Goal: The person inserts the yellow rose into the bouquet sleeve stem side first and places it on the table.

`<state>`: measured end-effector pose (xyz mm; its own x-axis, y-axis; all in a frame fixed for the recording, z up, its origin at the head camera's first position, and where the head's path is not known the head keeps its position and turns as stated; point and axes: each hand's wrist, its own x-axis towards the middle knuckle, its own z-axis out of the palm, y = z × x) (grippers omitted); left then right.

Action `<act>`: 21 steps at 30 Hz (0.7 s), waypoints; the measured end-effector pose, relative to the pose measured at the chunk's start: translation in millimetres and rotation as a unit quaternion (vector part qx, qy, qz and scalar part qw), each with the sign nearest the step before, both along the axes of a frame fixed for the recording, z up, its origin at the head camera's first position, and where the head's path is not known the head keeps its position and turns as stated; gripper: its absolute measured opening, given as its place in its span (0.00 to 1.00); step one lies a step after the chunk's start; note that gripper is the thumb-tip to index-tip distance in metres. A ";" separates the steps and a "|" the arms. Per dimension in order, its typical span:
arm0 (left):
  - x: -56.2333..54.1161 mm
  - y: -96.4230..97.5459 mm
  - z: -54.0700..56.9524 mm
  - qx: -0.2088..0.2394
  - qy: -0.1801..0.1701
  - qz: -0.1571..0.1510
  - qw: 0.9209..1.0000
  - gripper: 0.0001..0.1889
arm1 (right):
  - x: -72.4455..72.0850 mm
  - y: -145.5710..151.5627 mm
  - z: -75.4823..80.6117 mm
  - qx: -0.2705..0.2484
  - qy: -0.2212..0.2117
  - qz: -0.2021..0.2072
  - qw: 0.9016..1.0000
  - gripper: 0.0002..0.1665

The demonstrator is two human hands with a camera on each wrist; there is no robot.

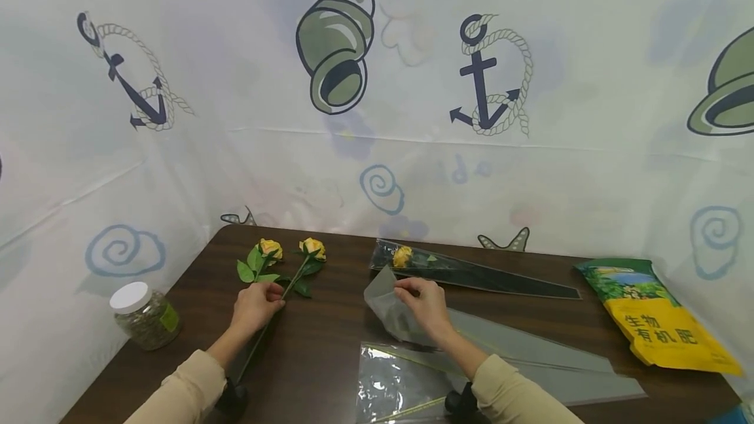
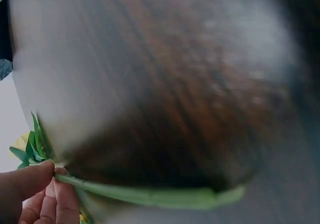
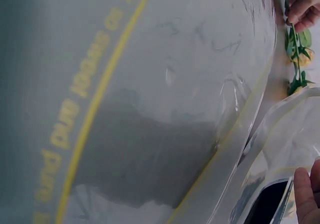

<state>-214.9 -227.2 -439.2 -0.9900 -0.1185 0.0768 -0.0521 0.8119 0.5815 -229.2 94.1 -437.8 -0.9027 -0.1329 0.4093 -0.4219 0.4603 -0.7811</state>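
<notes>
My left hand (image 1: pixel 257 306) pinches the green stem (image 2: pixel 145 194) of a yellow rose (image 1: pixel 312 248) between thumb and fingers. A second yellow rose (image 1: pixel 271 248) with green leaves is just beyond that hand, on the table's left side. To the right, the thumb and fingers of my right hand (image 1: pixel 427 306) pinch the rim of a translucent grey flower sleeve (image 1: pixel 385 309), its wide mouth parted and facing left. Another flat sleeve (image 1: pixel 391 378), with yellow print lines, lies nearer to me, partly under the right forearm. The rose's lower stem is partly hidden by the left wrist.
Behind the right hand lies a sleeve (image 1: pixel 471 273) with a yellow rose (image 1: pixel 402 256) inside. A white-lidded jar (image 1: pixel 147 319) stands at the table's left edge. A yellow and green bag (image 1: pixel 662 326) lies at the right. A printed white curtain (image 1: pixel 412 84) hangs behind the table (image 1: pixel 318 345).
</notes>
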 end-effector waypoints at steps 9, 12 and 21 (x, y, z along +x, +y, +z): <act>-2.6 24.5 10.1 0.172 -0.020 -0.018 0.985 0.14 | 2.2 2.0 -1.2 0.004 0.003 -0.003 1.000 0.05; -6.8 39.1 18.4 0.308 -0.033 -0.004 0.951 0.18 | 2.1 2.3 -1.1 0.003 -0.012 -0.003 1.000 0.05; -19.4 94.1 61.6 0.594 0.037 0.056 0.802 0.18 | 1.4 1.5 0.0 0.001 -0.015 0.001 1.000 0.05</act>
